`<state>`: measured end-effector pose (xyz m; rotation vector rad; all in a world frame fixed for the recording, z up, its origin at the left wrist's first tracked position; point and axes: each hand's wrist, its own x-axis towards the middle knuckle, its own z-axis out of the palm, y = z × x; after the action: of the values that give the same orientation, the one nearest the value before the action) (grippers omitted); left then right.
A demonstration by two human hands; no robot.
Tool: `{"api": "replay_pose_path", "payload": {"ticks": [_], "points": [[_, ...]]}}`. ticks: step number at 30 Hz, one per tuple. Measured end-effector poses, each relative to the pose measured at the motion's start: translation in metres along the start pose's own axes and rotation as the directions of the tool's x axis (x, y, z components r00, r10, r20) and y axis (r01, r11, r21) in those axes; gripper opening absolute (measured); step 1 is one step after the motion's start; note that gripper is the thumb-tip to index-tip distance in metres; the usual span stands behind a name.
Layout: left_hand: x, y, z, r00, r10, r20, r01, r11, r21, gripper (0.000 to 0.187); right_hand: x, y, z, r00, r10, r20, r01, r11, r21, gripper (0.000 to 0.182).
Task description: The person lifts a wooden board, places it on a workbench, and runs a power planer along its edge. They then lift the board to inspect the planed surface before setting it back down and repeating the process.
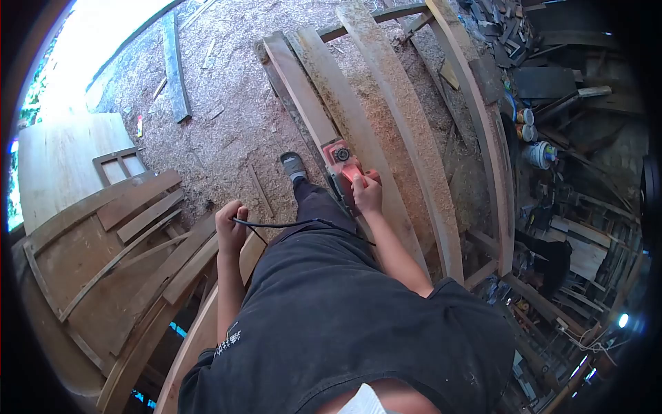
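Note:
My right hand (367, 193) grips the handle of a red electric planer (343, 164) that rests on a long wooden plank (303, 96). The plank runs away from me over a sawdust-covered floor. My left hand (231, 226) is closed around the planer's black power cord (289, 223), which stretches across my lap toward the tool. My foot in a grey shoe (294, 166) stands just left of the plank.
Several more long planks (407, 110) lie side by side to the right. A stack of boards and a wooden frame (121, 164) sit at left. Cans (539, 153) and scrap clutter the right side. Sawdust (221, 124) covers the ground.

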<state>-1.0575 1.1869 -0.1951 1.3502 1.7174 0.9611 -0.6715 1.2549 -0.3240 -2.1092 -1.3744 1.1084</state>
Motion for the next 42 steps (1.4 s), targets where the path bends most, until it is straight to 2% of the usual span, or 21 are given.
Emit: {"api": "replay_pose_path", "payload": {"ticks": [8,11,14,17,19,24,29,31,35,37,42], "points": [[0.06,0.0,-0.016,1.0,-0.028,-0.009,0.028,0.999,0.018,0.067,0.045,-0.048,0.01,0.999,-0.024,0.042,0.024,1.0,-0.004,0.054],[0.081,-0.002,-0.019,0.997,0.058,-0.053,-0.054,0.995,0.078,0.069,0.059,-0.063,0.016,0.998,-0.053,0.045,0.053,0.999,-0.011,0.054],[0.093,0.003,-0.027,0.999,-0.003,-0.054,0.007,0.997,0.079,0.066,0.067,-0.077,0.02,0.997,-0.05,0.052,0.051,0.998,-0.027,0.054],[0.102,0.007,-0.034,0.997,-0.027,-0.073,0.031,0.998,0.052,0.066,0.083,-0.093,0.029,0.997,-0.045,0.063,0.044,0.999,0.013,0.054],[0.109,0.005,-0.038,0.995,-0.025,-0.092,0.03,0.998,0.051,0.066,0.092,-0.1,0.036,0.994,-0.113,0.013,0.112,0.991,0.066,0.053],[0.132,-0.005,-0.052,0.993,0.003,-0.121,0.007,0.996,0.084,0.065,0.12,-0.124,0.051,0.994,-0.109,0.007,0.107,0.988,0.111,0.053],[0.164,-0.01,-0.063,0.992,0.0,-0.129,0.007,0.999,0.049,0.066,0.151,-0.149,0.067,0.988,-0.155,-0.013,0.155,0.981,0.113,0.053],[0.18,-0.012,-0.07,0.992,-0.001,-0.129,0.007,0.999,0.05,0.066,0.159,-0.168,0.067,0.995,-0.084,0.061,0.079,0.994,0.069,0.055],[0.205,-0.016,-0.079,0.99,-0.003,-0.142,0.01,0.999,0.048,0.071,0.176,-0.191,0.077,0.994,-0.091,0.061,0.086,0.993,0.08,0.054],[0.214,-0.024,-0.085,0.991,-0.015,-0.131,0.02,0.999,0.041,0.068,0.185,-0.195,0.087,0.984,-0.176,-0.016,0.177,0.98,0.093,0.053],[0.233,-0.039,-0.092,0.992,-0.08,-0.1,0.076,0.996,-0.036,0.068,0.215,-0.217,0.105,0.984,-0.173,-0.033,0.175,0.978,0.111,0.052]]}}
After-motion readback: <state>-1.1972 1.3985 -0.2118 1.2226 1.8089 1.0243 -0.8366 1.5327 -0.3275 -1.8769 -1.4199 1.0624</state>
